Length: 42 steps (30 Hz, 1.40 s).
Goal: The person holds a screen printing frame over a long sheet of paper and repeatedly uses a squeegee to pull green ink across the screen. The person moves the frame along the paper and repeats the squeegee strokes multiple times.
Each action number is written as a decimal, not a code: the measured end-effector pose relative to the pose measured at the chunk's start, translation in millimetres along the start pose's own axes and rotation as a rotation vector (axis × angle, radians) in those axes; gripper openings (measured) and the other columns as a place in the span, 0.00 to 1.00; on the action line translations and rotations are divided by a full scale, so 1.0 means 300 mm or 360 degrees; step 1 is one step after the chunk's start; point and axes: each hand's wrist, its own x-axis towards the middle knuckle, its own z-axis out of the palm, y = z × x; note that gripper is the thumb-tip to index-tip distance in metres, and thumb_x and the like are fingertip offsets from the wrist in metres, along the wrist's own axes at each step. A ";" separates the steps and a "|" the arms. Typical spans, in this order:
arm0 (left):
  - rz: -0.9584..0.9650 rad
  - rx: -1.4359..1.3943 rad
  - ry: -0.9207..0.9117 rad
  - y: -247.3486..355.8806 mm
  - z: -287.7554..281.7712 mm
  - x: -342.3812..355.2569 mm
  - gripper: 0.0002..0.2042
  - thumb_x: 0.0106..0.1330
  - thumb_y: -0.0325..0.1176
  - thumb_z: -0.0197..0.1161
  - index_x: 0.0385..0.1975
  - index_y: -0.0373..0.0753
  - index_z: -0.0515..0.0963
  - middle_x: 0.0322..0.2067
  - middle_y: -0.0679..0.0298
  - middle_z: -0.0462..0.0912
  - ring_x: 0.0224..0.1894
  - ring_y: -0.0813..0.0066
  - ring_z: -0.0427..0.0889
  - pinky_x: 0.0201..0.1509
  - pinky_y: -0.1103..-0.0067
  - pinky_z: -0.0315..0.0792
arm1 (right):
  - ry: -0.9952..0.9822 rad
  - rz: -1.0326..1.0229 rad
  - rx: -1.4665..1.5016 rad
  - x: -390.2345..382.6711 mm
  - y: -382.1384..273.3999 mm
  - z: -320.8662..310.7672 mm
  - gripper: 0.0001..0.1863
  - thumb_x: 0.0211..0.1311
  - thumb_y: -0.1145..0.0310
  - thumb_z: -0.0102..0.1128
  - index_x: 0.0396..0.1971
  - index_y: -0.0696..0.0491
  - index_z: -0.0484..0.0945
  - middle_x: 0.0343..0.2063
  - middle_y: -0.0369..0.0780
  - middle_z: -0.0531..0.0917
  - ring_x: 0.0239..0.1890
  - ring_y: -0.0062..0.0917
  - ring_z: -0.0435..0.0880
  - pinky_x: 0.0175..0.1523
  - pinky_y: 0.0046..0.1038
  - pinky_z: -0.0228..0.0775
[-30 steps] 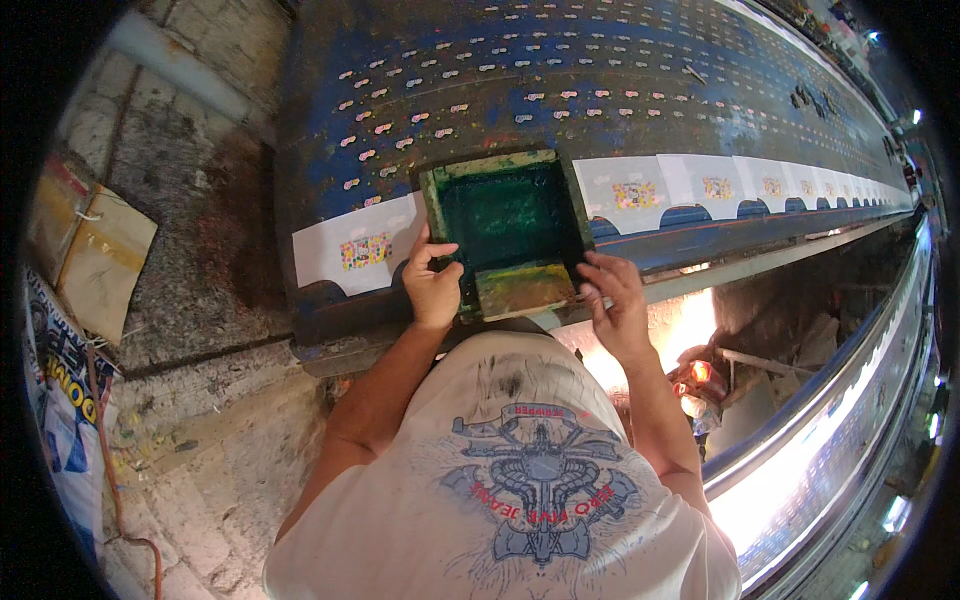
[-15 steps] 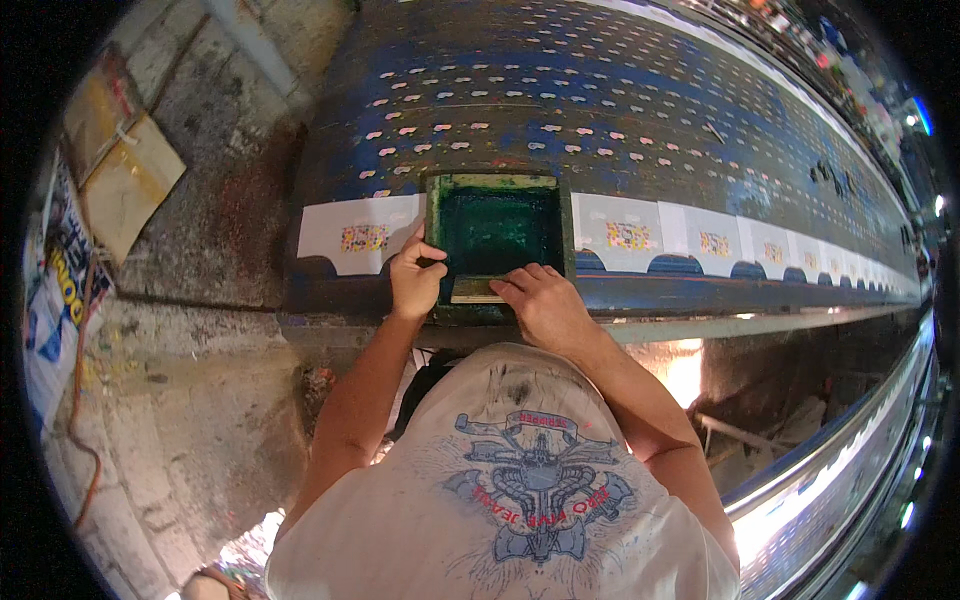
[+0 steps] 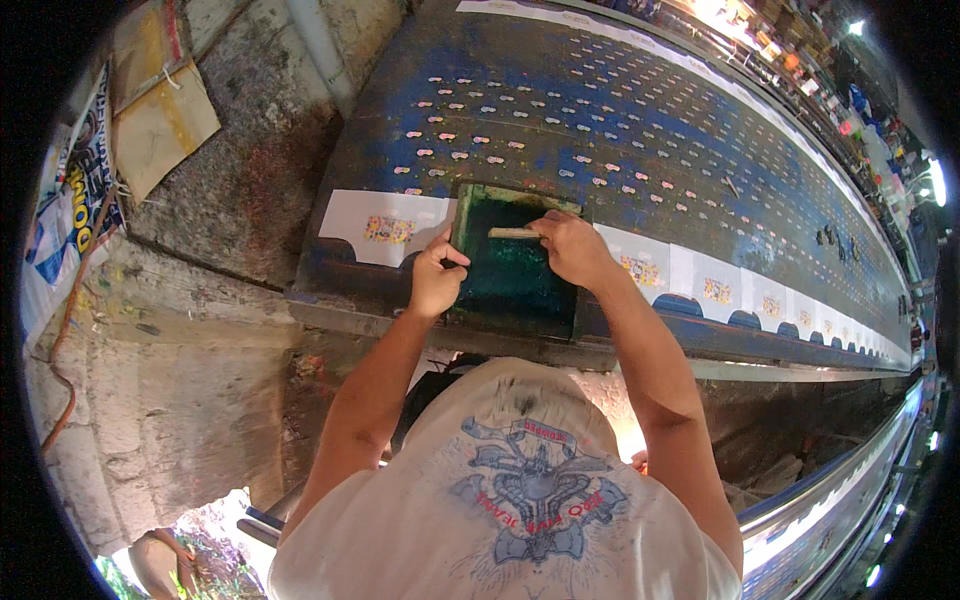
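Observation:
A screen printing frame (image 3: 462, 222) lies flat on the long table, its mesh (image 3: 505, 280) coated in dark green ink. My left hand (image 3: 438, 276) is closed on the frame's left side, thumb and finger curled at the edge. In my right hand (image 3: 573, 250) is a squeegee (image 3: 511, 233) with a pale wooden top, resting across the far part of the mesh. Its blade is hidden. Beneath the frame, white cut pieces stick out: a printed one (image 3: 345, 213) to the left and another (image 3: 638, 258) to the right.
A row of white printed pieces (image 3: 715, 281) runs off rightward along the near edge of the dark blue-stained table (image 3: 560, 110). Small printed shapes cover the table's middle. At far left stand a cardboard sheet (image 3: 165, 135) and an orange cord (image 3: 66, 350).
My right hand has pushed the squeegee from the near end of the frame to its far end. My left hand stays at the frame's left side. The view has shifted slightly.

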 end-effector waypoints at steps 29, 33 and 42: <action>0.0012 0.0415 -0.0002 0.057 0.002 -0.024 0.12 0.56 0.13 0.70 0.34 0.38 0.89 0.83 0.40 0.73 0.83 0.45 0.75 0.83 0.63 0.68 | 0.0011 0.0198 0.0093 -0.357 -0.375 0.125 0.30 0.63 0.74 0.77 0.67 0.53 0.88 0.64 0.46 0.88 0.66 0.47 0.84 0.72 0.48 0.77; 0.0013 0.0409 0.0019 0.075 0.001 -0.017 0.12 0.55 0.13 0.70 0.34 0.38 0.89 0.82 0.39 0.74 0.83 0.45 0.75 0.83 0.63 0.68 | 0.0408 0.0223 0.0157 -0.424 -0.341 0.123 0.28 0.66 0.72 0.79 0.66 0.53 0.89 0.67 0.49 0.85 0.68 0.49 0.83 0.74 0.46 0.75; 0.0210 0.0284 -0.0002 0.162 0.190 -0.023 0.14 0.56 0.10 0.68 0.34 0.39 0.86 0.82 0.36 0.73 0.84 0.47 0.73 0.84 0.62 0.64 | 0.1141 0.0940 0.1371 -0.679 -0.089 0.191 0.21 0.81 0.69 0.74 0.68 0.56 0.87 0.68 0.44 0.86 0.72 0.32 0.83 0.76 0.35 0.75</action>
